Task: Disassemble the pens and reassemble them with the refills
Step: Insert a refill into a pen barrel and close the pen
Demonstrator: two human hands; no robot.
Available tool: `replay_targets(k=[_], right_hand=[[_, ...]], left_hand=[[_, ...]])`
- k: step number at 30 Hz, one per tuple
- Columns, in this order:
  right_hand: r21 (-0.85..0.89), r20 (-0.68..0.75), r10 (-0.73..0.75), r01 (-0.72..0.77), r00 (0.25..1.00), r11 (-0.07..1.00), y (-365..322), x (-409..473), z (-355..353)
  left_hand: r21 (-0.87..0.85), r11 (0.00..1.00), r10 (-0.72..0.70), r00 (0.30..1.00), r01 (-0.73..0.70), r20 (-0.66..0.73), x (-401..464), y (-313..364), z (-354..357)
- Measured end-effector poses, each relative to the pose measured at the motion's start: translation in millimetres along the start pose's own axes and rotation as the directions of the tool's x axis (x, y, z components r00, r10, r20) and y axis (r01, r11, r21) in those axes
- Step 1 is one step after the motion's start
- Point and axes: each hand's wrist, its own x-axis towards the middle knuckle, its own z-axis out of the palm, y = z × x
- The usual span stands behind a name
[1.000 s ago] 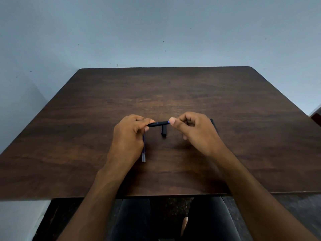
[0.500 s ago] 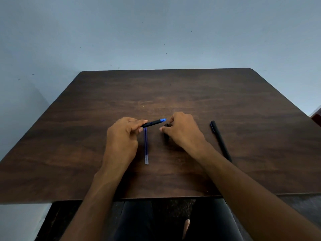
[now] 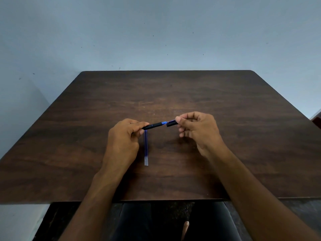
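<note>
I see bare table (image 3: 243,136) from 12 to 3 o'clock; two refills (image 3: 146,150) lie at 6 between my wrists, blocking a low pass.

Both forearms reach forward; left hand (image 3: 121,138) and right hand (image 3: 198,129) have curled, pinching fingers (image 3: 180,119).

We see a black pen barrel (image 3: 152,126) held above the table, slanting up toward the right, its blue-tinted tip (image 3: 164,122) bare. Just beside that tip is a short dark cap (image 3: 171,123) (not touching it, as far as we can tell). Two blue refills (image 3: 146,148) lie side by side, touching, on the wood.
</note>
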Motion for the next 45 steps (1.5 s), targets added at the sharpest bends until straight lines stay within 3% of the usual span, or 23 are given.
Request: replay_targets(k=[2, 4, 17, 24, 29, 34, 45], right_hand=[[0.147, 0.022, 0.022, -0.025, 1.000, 0.989, 1, -5, -6], [0.187, 0.019, 0.014, -0.017, 1.000, 0.982, 3, -8, -9], [0.163, 0.046, -0.027, 0.019, 0.999, 0.986, 7, -13, -9], [0.135, 0.009, -0.110, 0.108, 0.994, 0.985, 5, -15, -6], [0.137, 0.069, -0.151, 0.141, 0.986, 0.980, 8, -18, -5], [0.247, 0.011, -0.137, 0.130, 0.991, 0.960, 8, -18, -3], [0.099, -0.094, -0.266, 0.275, 0.959, 0.956, 10, -17, -1]], left_hand=[[0.003, 1.000, 0.008, 1.000, -0.008, 0.004, 0, 0, 1], [-0.001, 1.000, 0.012, 1.000, -0.012, 0.004, 1, 1, 1], [-0.026, 0.998, 0.050, 0.998, -0.049, 0.028, 3, 7, 4], [-0.035, 0.997, 0.074, 0.997, -0.072, 0.032, 4, 8, 5], [-0.016, 0.987, 0.160, 0.987, -0.160, 0.017, 2, 7, 4], [-0.006, 0.985, 0.174, 0.984, -0.174, 0.042, 3, 10, 4], [0.006, 0.971, 0.239, 0.971, -0.239, -0.015, -1, 19, 8]])
